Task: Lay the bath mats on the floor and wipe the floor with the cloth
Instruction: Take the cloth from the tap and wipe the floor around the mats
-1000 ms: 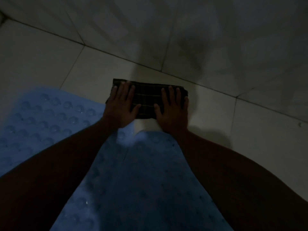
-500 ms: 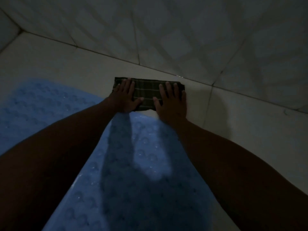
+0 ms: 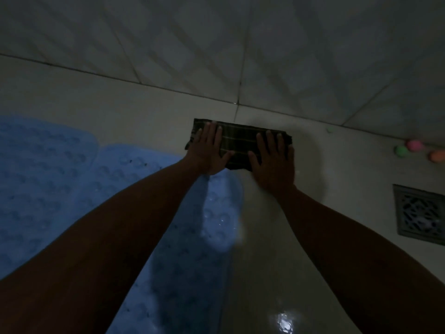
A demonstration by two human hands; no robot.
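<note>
A dark plaid cloth, folded into a strip, lies flat on the pale floor tiles close to the wall. My left hand presses on its left end with fingers spread flat. My right hand presses on its right end the same way. Two blue bath mats with round bumps lie on the floor: one at the far left, a second running under my left forearm toward the bottom edge. The room is dim.
A tiled wall rises just beyond the cloth. A square metal floor drain sits at the right. Small pink, green and orange balls lie near the wall at the far right. A wet glint shows on the floor.
Both hands have slid the cloth to the right along the wall, off the end of the mat. The drain and coloured balls have come into view.
</note>
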